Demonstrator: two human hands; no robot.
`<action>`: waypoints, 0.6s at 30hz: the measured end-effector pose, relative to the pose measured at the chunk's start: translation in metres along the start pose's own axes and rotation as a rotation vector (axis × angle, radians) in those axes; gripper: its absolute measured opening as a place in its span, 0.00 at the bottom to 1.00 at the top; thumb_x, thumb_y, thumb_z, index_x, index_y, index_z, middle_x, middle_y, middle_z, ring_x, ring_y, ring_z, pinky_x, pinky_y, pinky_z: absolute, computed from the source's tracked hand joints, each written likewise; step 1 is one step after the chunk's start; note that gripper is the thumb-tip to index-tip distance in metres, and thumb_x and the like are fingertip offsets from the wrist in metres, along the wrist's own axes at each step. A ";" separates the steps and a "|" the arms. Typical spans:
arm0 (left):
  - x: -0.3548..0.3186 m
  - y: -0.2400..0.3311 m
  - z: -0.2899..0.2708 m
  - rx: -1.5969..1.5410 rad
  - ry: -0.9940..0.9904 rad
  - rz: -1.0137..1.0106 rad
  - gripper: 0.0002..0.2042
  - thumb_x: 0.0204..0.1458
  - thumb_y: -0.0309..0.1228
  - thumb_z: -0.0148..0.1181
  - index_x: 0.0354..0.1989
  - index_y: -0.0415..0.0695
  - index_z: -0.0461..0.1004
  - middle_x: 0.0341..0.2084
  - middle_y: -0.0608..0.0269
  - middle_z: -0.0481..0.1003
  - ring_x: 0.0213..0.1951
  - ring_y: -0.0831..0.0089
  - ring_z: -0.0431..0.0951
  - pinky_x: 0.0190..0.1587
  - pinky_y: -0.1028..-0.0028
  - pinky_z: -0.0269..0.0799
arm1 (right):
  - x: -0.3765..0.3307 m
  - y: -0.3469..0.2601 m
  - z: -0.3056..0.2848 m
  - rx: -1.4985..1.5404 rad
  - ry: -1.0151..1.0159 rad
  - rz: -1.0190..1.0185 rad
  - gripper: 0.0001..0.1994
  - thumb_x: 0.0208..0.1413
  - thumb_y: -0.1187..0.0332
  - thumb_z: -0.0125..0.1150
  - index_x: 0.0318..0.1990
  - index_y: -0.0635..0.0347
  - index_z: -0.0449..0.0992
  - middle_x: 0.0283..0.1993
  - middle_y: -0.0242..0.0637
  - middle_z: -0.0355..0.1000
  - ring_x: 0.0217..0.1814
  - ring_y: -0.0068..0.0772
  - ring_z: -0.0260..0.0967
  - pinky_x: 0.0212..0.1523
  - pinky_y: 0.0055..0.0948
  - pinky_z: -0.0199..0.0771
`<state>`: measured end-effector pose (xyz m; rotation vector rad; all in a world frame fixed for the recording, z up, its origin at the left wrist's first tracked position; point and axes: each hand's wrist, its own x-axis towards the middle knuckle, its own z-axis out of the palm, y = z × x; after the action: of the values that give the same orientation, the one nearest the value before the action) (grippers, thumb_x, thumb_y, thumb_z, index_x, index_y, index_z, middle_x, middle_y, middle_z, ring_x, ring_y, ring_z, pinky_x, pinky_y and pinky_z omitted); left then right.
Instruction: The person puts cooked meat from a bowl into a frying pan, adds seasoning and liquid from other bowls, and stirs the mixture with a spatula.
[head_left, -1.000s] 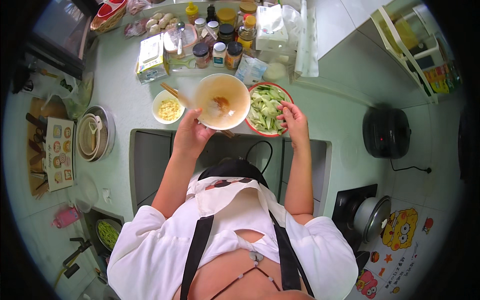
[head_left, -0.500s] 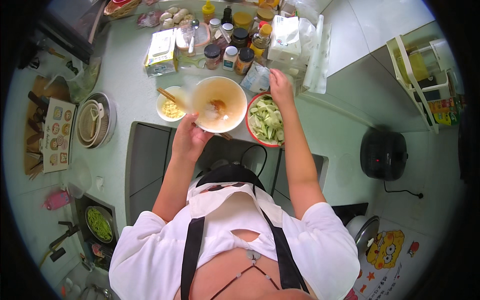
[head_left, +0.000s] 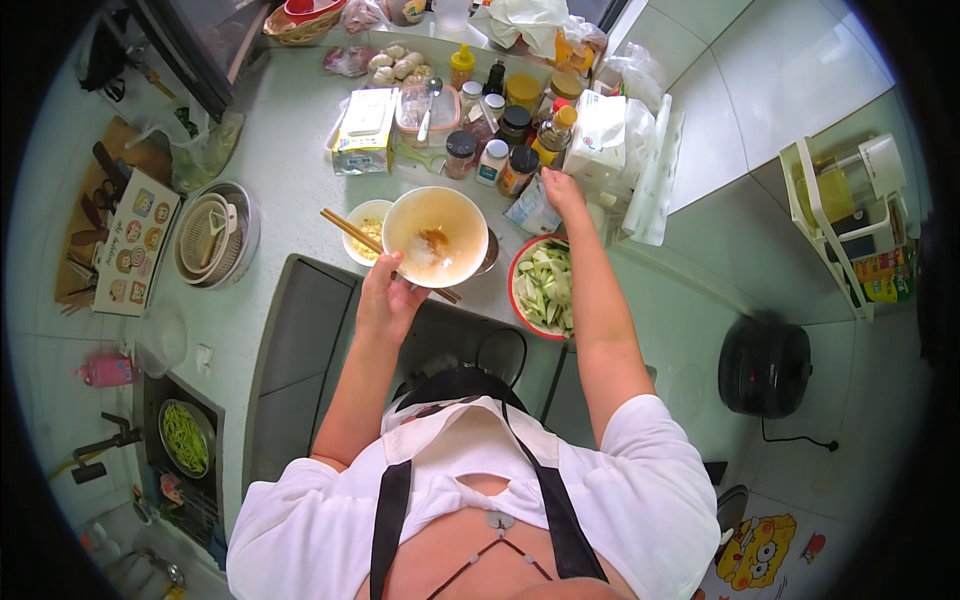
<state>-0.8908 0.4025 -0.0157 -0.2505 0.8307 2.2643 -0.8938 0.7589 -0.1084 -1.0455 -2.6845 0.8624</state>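
Observation:
My left hand (head_left: 388,298) grips a white bowl (head_left: 462,262) by its near left rim, tilted toward me. Brown and white seasoning lies in its bottom. Wooden chopsticks (head_left: 345,228) pass beneath this bowl; I cannot tell whether my left hand holds them too. Partly covered behind it is a small white bowl (head_left: 362,250) with yellowish chopped bits. My right hand (head_left: 562,190) is closed on the top of a white and blue plastic bag (head_left: 533,212) standing by the jars. Below my right wrist, a red-rimmed bowl (head_left: 517,303) holds sliced green vegetables.
Several seasoning jars (head_left: 492,162) and an oil bottle (head_left: 555,135) crowd the back of the counter, beside a tissue pack (head_left: 597,135). At left stand nested strainers (head_left: 212,237) and a knife block (head_left: 122,245). A black rice cooker (head_left: 765,367) is at right.
The whole view has shifted, so the counter items appear lower. Both hands keep their holds on the bowl and the bag; the blur by the bowl's left rim is gone.

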 end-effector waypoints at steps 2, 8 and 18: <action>0.000 0.001 0.000 0.009 0.013 -0.001 0.24 0.48 0.31 0.50 0.54 0.38 0.53 0.49 0.53 0.63 0.50 0.61 0.67 0.52 0.61 0.65 | 0.000 0.004 0.002 0.022 0.021 0.001 0.21 0.53 0.51 0.40 0.39 0.56 0.73 0.39 0.49 0.70 0.43 0.51 0.66 0.43 0.43 0.65; 0.007 -0.001 0.003 -0.002 0.001 -0.002 0.24 0.48 0.31 0.50 0.53 0.39 0.53 0.49 0.53 0.63 0.50 0.61 0.66 0.51 0.59 0.65 | -0.023 -0.002 -0.019 0.119 0.232 -0.190 0.16 0.54 0.59 0.43 0.38 0.60 0.73 0.33 0.54 0.69 0.38 0.55 0.66 0.38 0.43 0.66; 0.023 -0.014 0.013 -0.027 -0.035 -0.116 0.23 0.47 0.30 0.52 0.52 0.40 0.56 0.48 0.56 0.64 0.51 0.62 0.65 0.53 0.59 0.62 | -0.064 -0.013 -0.023 0.164 0.283 -0.397 0.15 0.53 0.65 0.46 0.43 0.66 0.70 0.47 0.51 0.66 0.48 0.49 0.64 0.48 0.35 0.63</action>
<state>-0.8975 0.4305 -0.0217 -0.2634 0.7489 2.1666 -0.8462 0.7199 -0.0766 -0.5253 -2.4125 0.7730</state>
